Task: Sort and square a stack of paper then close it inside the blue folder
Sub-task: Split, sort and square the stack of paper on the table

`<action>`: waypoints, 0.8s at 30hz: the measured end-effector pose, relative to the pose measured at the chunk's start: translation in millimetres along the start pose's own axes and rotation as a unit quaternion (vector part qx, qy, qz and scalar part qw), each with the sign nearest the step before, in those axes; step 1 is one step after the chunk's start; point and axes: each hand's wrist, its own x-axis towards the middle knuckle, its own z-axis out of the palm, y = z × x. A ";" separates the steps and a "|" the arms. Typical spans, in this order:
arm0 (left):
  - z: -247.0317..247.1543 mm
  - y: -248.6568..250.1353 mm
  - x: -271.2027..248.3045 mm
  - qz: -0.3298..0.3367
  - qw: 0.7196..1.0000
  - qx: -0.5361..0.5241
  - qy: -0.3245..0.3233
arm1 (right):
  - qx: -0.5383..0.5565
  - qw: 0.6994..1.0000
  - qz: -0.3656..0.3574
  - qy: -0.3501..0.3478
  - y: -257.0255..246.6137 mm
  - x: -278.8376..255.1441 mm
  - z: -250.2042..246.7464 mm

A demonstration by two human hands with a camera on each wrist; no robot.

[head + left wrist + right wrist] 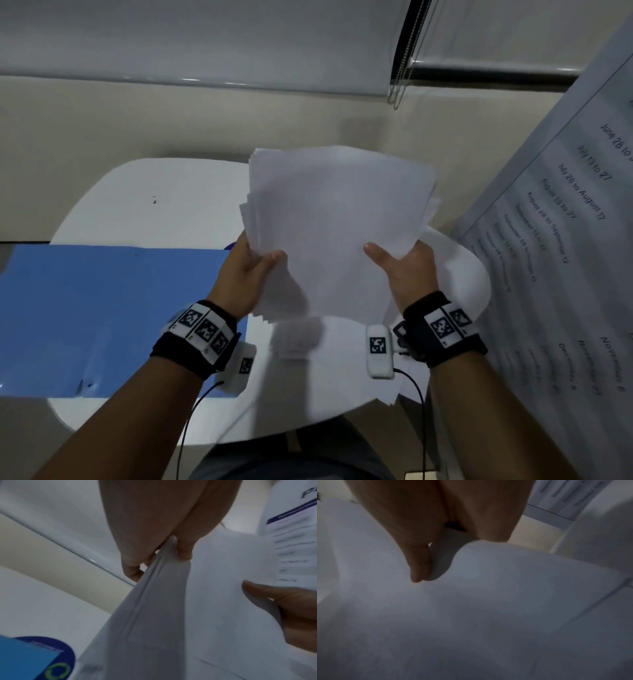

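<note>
A white round table (pixel 144 192) fills the middle of the scene, with a large printed sheet of dates (pixel 561 219) hung at the right. The blue folder (pixel 102 315) is laid open and flat on the left part of the table, its right edge under the left wrist. A dark round sticker (pixel 56 654) is seen on the table just beside the folder's corner. The stack of paper (pixel 339 233) is held up above the table, right of the folder and clear of it, its sheets fanned and uneven at the left and near edges. More loose white sheets (pixel 404 383) are seen lying on the table under the right wrist. The stack's left edge is gripped by the left hand (pixel 250 270), thumb on top and fingers curled beneath. Its right edge is gripped by the right hand (pixel 407 270) in the same way, thumb pressed on the top sheet.
</note>
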 end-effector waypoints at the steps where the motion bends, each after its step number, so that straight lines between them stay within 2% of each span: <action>1: 4.8 5.1 1.9 0.015 1.000 0.006 0.014 | 0.009 1.000 -0.022 0.012 -9.5 -2.5 0.3; 3: 13.5 5.3 2.9 0.020 0.999 -0.007 0.028 | 0.016 0.999 -0.038 0.026 -12.7 -7.8 0.0; 8: 26.6 -9.7 -1.7 -0.023 0.999 -0.046 0.007 | 0.000 1.000 -0.010 0.021 5.8 -19.5 -4.1; 10: 29.0 -6.7 -1.0 -0.029 0.996 -0.088 0.009 | 0.013 0.999 -0.023 0.029 5.4 -19.5 -5.1; 13: 32.4 2.7 1.0 -0.024 0.989 -0.145 0.005 | 0.032 0.997 -0.054 0.046 0.6 -18.2 -2.9; 16: 33.6 8.7 2.4 -0.015 0.985 -0.172 0.012 | 0.052 0.994 -0.051 0.079 0.7 -16.9 1.1; 20: 34.9 22.2 4.3 0.050 0.986 -0.141 0.076 | 0.035 0.990 -0.077 0.110 -1.4 -18.2 4.5; 22: 38.4 24.8 7.3 0.068 0.984 -0.120 0.117 | 0.014 0.989 -0.097 0.114 -0.3 -18.3 4.8; 24: 40.1 26.0 9.2 0.075 0.982 -0.115 0.131 | 0.008 0.989 -0.093 0.111 3.3 -16.7 2.5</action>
